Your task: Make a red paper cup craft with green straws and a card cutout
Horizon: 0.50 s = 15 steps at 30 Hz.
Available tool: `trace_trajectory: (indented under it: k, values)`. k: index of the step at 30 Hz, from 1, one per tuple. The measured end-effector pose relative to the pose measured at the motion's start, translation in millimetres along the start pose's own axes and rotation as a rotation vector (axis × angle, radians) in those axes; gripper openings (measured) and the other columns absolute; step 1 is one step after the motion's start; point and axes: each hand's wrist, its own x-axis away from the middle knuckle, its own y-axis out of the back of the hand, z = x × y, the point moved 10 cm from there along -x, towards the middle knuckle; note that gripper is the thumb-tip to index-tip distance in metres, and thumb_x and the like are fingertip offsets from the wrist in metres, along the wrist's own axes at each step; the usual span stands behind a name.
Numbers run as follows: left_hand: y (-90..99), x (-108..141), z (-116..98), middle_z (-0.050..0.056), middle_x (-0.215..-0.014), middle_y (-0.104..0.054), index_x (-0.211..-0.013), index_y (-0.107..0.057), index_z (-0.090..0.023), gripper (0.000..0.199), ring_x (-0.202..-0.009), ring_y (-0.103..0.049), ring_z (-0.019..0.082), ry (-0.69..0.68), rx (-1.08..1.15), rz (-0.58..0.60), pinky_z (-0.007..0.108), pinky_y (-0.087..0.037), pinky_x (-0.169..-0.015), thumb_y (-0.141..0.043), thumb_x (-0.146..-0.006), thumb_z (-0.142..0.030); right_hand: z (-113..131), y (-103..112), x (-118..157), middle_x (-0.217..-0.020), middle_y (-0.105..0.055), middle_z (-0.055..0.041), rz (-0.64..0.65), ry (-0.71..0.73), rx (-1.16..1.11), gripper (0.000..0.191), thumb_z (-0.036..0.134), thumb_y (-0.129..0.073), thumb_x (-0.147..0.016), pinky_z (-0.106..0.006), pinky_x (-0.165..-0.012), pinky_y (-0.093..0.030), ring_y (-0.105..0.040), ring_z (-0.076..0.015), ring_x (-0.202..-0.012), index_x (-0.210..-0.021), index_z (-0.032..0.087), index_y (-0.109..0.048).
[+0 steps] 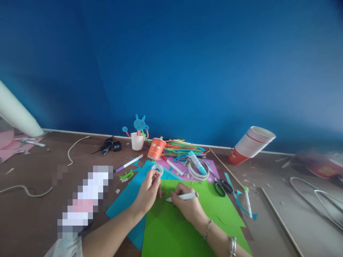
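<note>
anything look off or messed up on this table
Yes, mildly. The cup stack on the right tilts steeply instead of standing straight, though the lens may exaggerate it. The green sheet has a notched right edge, and green scraps lie loose on the left. No spill is visible.

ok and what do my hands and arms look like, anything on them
Both are ungloved. The right hand has a silvery chain bracelet at its wrist, with shiny silver bangles higher up. The left hand shows no jewellery; whitish fabric, probably a sleeve, lies by its forearm.
</note>
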Motion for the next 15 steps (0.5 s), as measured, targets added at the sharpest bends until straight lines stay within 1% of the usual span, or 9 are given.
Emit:
trace_trajectory:
  k: [2,4,6,8,10,12,15]
  values:
    - [2.3,-1,2,-0.009,-0.057,-0.047,-0.091,-0.043,-0.023,0.032,-0.046,-0.049,0.012,0.015,0.02,-0.017,0.028,-0.044,-0.053,-0.051,-0.082,-0.052,-2,4,-3,-0.044,-0.05,0.0041,-0.013,-0.038,-0.134,0.027,0.035,-0.059,-0.07,-0.022,-0.041,-0.028,-0.038,-0.0099,-0.041,-0.053,0.022,-0.043]
    - [4.4,-3,6,-0.009,-0.056,-0.047,-0.09,-0.044,-0.023,0.036,-0.045,-0.05,0.012,0.052,0.058,-0.038,0.028,-0.045,-0.053,-0.054,-0.079,-0.055,-4,10,-4,-0.042,-0.05,0.0035,-0.044,-0.078,-0.273,0.031,0.043,-0.058,-0.074,-0.023,-0.04,-0.028,-0.037,-0.0101,-0.04,-0.055,0.022,-0.043]
    - [5.5,-4,9,-0.01,-0.054,-0.048,-0.089,-0.043,-0.023,0.037,-0.044,-0.052,0.013,0.093,0.093,-0.056,0.029,-0.047,-0.056,-0.056,-0.077,-0.056,-2,11,-4,-0.041,-0.048,0.0043,-0.05,-0.088,-0.342,0.032,0.045,-0.058,-0.075,-0.022,-0.04,-0.028,-0.037,-0.0098,-0.04,-0.057,0.022,-0.044]
    - [6.2,-4,10,-0.01,-0.054,-0.048,-0.088,-0.044,-0.023,0.037,-0.044,-0.053,0.013,0.112,0.094,-0.067,0.03,-0.047,-0.057,-0.056,-0.077,-0.056,3,7,-4,-0.043,-0.045,0.0061,-0.02,-0.052,-0.323,0.028,0.04,-0.062,-0.072,-0.022,-0.041,-0.029,-0.036,-0.0094,-0.042,-0.058,0.022,-0.044]
    - [6.7,-4,8,-0.01,-0.054,-0.05,-0.089,-0.044,-0.023,0.037,-0.045,-0.054,0.013,0.103,0.073,-0.07,0.029,-0.046,-0.055,-0.056,-0.077,-0.055,9,2,-4,-0.045,-0.042,0.0077,0.003,0.013,-0.253,0.025,0.033,-0.063,-0.068,-0.021,-0.041,-0.029,-0.035,-0.0088,-0.044,-0.058,0.022,-0.043]
    - [6.7,-3,6,-0.01,-0.054,-0.051,-0.09,-0.044,-0.023,0.036,-0.045,-0.054,0.013,0.089,0.052,-0.066,0.028,-0.045,-0.054,-0.055,-0.078,-0.055,11,0,-3,-0.045,-0.039,0.0084,-0.002,0.056,-0.179,0.024,0.03,-0.059,-0.068,-0.021,-0.042,-0.029,-0.032,-0.0085,-0.044,-0.056,0.022,-0.04]
    - [6.7,-3,4,-0.009,-0.053,-0.051,-0.09,-0.044,-0.023,0.035,-0.046,-0.055,0.014,0.077,0.039,-0.059,0.027,-0.042,-0.052,-0.053,-0.08,-0.054,6,-3,-3,-0.044,-0.037,0.0082,-0.009,0.053,-0.104,0.025,0.03,-0.053,-0.072,-0.021,-0.041,-0.028,-0.032,-0.0087,-0.042,-0.054,0.023,-0.037]
